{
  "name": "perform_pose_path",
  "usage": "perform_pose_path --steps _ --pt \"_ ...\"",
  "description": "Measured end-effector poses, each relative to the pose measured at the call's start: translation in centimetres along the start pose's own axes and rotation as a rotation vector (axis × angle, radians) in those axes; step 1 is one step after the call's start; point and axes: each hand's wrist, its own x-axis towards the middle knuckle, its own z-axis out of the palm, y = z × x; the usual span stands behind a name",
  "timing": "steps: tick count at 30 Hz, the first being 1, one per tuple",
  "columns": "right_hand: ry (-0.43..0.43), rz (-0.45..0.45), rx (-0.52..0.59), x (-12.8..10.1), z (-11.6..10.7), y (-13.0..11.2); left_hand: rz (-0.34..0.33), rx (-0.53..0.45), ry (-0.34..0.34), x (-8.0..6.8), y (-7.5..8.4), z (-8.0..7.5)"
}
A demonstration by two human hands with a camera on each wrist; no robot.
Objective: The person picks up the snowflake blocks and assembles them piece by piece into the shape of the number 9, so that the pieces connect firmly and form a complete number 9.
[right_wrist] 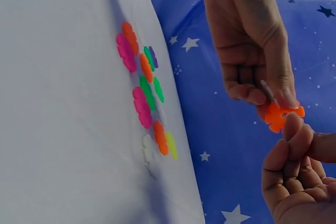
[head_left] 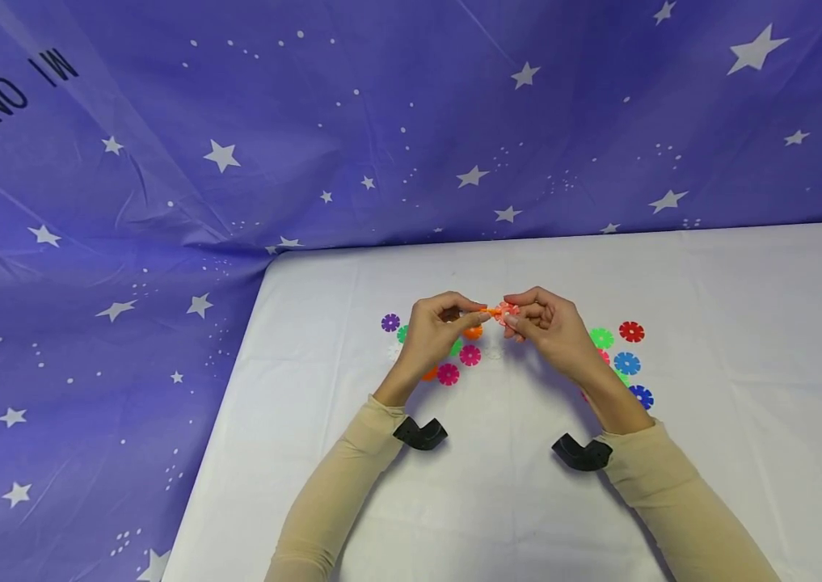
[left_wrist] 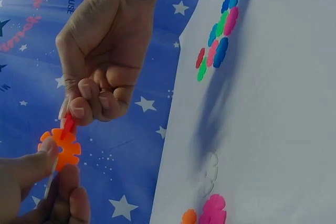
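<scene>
Above the white table, both hands meet at a small group of notched plastic discs. My left hand [head_left: 434,327] pinches an orange disc [left_wrist: 71,153] between thumb and fingers. A thin pale piece [left_wrist: 51,186] stands edge-on at those fingers. Pinched in my right hand [head_left: 554,330] is a pinkish-red disc [head_left: 505,313], which appears edge-on as a red strip in the left wrist view. Its edge meets the orange disc's rim, the two lying at an angle to each other. Fingertips hide part of both discs.
Loose discs lie on the white cloth [head_left: 498,501] in two groups: a pink disc [head_left: 470,355] among several under the left hand, a blue disc [head_left: 626,364] among several beside the right forearm. Black curved pieces [head_left: 421,435] sit at both wrists. A starry purple curtain [head_left: 381,121] hangs behind.
</scene>
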Motion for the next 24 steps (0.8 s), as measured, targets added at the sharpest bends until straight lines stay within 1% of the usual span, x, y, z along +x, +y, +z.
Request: perform_pose_path --steps 4,6,8,11,13,15,17,20,22,24 --pt "-0.024 -0.021 0.022 0.2 0.1 0.4 -0.012 0.037 -0.026 0.1 0.1 -0.3" --pt "-0.043 -0.023 0.035 0.2 0.0 0.5 -0.022 0.059 -0.050 0.2 0.2 -0.6" --pt "-0.057 -0.016 0.025 0.3 -0.3 0.7 -0.031 0.076 -0.076 0.3 0.2 -0.8" --pt "-0.051 -0.010 -0.062 0.4 -0.9 1.1 -0.064 0.070 -0.105 0.5 0.2 -1.2" --pt "-0.044 -0.008 -0.151 0.5 -1.4 1.6 -0.091 0.045 -0.118 0.6 0.1 -1.4" --pt "-0.056 0.001 -0.216 0.6 -1.7 2.1 -0.121 0.015 -0.131 0.7 0.0 -1.6" --pt "-0.089 0.023 -0.254 0.8 -1.9 2.7 -0.144 -0.020 -0.147 0.7 0.0 -1.7" --pt "-0.158 0.065 -0.271 0.9 -1.9 3.4 -0.168 -0.046 -0.167 0.7 0.5 -1.9" --pt "-0.200 0.080 -0.314 1.0 -1.7 3.8 -0.177 -0.056 -0.173 0.5 1.4 -2.0" --pt "-0.242 0.075 -0.392 1.0 -1.4 4.2 -0.179 -0.057 -0.175 0.3 2.3 -2.2"
